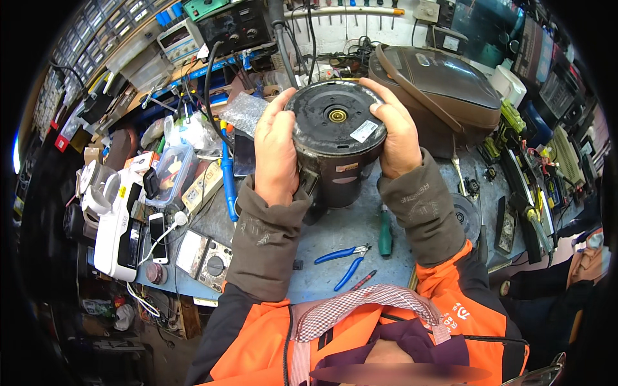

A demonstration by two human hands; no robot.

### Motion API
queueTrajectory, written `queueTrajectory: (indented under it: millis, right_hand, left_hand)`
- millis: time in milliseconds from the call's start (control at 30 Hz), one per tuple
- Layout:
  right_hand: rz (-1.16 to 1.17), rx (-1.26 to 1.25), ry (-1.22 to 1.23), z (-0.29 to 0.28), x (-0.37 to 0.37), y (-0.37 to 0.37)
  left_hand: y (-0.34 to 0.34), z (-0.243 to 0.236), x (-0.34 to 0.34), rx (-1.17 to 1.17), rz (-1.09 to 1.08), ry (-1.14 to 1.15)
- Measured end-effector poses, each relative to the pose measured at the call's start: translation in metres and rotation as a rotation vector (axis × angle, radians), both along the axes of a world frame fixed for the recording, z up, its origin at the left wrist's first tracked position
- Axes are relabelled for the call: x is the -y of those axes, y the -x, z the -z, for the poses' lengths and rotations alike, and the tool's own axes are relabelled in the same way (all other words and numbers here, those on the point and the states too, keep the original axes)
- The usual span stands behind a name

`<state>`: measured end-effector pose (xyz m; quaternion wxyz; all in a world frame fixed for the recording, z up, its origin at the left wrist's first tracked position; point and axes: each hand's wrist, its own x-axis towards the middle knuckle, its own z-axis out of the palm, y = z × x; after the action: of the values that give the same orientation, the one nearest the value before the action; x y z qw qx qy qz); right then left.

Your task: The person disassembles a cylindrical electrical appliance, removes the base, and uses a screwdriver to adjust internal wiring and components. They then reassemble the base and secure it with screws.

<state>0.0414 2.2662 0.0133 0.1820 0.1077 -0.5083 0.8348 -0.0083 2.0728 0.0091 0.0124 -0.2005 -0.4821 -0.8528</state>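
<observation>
Two hands, left hand [275, 149] and right hand [394, 132], clasp the upturned black kettle [335, 145] by its sides above the bench [360, 225]; palms pressed flat, fingers wrapped; a slackened hold could drop it onto the blue-handled pliers [344, 260].

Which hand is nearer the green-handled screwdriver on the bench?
Right. The right hand grips the black kettle's right side, above the green-handled screwdriver; the left hand holds the kettle's far side from it.
</observation>
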Motion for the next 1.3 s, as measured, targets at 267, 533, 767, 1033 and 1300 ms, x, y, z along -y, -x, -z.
queueTrajectory:
  millis: [267,533,767,1033,1300]
  right_hand:
    - [0.034,-0.173,-0.064,0.017,0.008,-0.065]
    - [0.013,-0.316,-0.001,0.034,0.019,-0.109]
    - [-0.028,-0.382,0.036,0.043,0.011,-0.1]
    - [-0.082,-0.374,0.056,0.044,0.005,-0.097]
    - [-0.141,-0.291,0.173,0.04,0.003,-0.094]
  left_hand:
    - [-0.065,-0.013,0.004,0.023,0.208,-0.019]
    - [-0.113,0.005,0.017,-0.166,0.236,0.051]
    - [-0.12,0.018,0.012,-0.278,0.126,0.094]
    - [-0.123,0.024,0.005,-0.314,0.063,0.069]
    - [-0.114,0.026,-0.002,-0.339,-0.003,0.015]
